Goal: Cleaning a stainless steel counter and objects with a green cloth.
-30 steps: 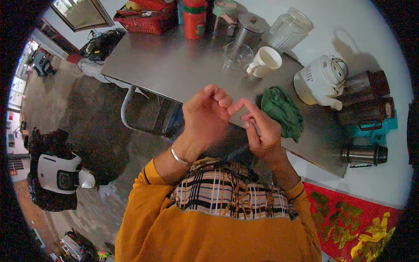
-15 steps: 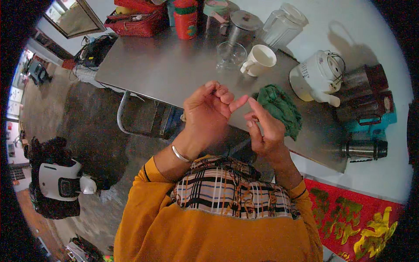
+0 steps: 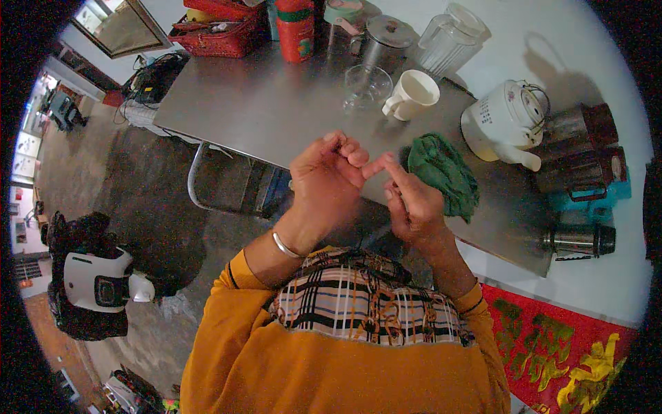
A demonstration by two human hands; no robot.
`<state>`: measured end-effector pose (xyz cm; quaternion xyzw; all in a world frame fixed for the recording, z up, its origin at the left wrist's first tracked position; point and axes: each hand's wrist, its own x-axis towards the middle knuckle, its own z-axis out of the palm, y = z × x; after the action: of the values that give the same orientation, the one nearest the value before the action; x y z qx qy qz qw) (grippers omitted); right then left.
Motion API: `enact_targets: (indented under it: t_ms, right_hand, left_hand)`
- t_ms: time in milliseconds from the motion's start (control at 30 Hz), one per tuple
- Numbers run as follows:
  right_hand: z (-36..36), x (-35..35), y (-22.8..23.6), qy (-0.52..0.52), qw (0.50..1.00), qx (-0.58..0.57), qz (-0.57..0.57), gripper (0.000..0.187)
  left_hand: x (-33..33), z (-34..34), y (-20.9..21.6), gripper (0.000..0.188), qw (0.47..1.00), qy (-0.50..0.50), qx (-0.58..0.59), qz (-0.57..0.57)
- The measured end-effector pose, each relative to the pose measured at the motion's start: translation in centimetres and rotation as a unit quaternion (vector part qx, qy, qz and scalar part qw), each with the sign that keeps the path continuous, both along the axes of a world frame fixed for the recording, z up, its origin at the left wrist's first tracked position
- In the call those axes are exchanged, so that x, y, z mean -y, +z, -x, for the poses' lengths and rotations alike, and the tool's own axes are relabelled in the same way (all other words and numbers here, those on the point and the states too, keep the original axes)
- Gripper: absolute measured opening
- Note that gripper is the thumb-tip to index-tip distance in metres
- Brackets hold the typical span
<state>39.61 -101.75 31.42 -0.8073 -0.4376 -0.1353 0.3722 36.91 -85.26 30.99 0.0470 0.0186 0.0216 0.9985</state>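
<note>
A person in a mustard-yellow top and plaid apron stands at the near edge of a steel table (image 3: 262, 103), both hands raised together above that edge: the left hand (image 3: 324, 183) is loosely curled with its fingers bent inward, the right hand (image 3: 410, 200) half-closed with the forefinger stretched to touch the left's fingertips, as if pinching or rubbing something between them; whether any small thing is actually held there cannot be told. Just beside the right hand, a crumpled green cloth (image 3: 445, 176) lies on the table within easy reach, close to the table's near rim. The crockery sits farther back, likely kept out of the working space: a white mug (image 3: 414, 95) next to a clear glass bowl (image 3: 365, 86), a white teapot (image 3: 507, 124) to the right, and along the far side a red canister (image 3: 295, 29), a lidded steel pot (image 3: 387, 40) and a clear plastic jug (image 3: 452, 38). A steel flask (image 3: 576, 240) lies on its side at the right corner, close to the edge. The broad middle of the tabletop gives open room ahead of the hands; a white helmet (image 3: 96, 283) rests on the floor to the left
</note>
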Motion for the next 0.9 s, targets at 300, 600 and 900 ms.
enact_targets:
  t_ms: [300,600,900]
  right_hand:
    - [0.0,0.2,0.2,-0.009,1.000,0.013,0.023,0.045]
    - [0.6,-0.2,1.5,0.051,0.994,0.066,0.070,0.053]
    - [0.5,-0.5,1.7,0.003,0.995,0.043,0.088,0.050]
  left_hand:
    - [0.3,-0.1,0.2,0.010,1.000,0.000,0.000,-0.013]
    - [0.6,-0.2,0.0,0.010,1.000,-0.019,0.007,-0.023]
    - [1.0,-0.2,-0.2,0.012,0.999,-0.015,-0.008,-0.040]
